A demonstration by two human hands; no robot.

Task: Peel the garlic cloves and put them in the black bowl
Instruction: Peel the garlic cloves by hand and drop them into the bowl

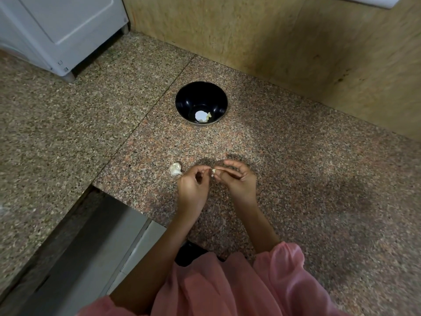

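Mid-peel, frame centre: left hand point(192, 187) and right hand point(239, 179) both pinch garlic clove point(213, 171). Next: strip skin, drop into black bowl point(182, 103), upper centre.

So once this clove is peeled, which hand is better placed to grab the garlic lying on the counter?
Probably the left. Both pinch the clove, but the left hand lies right beside the garlic on the counter; the right hand is farther over and would have to cross.

Pinching a garlic clove point(213, 171) between left hand point(192, 187) and right hand point(238, 180), garlic lump point(175, 169) just beside, black bowl point(196, 94) farther back.
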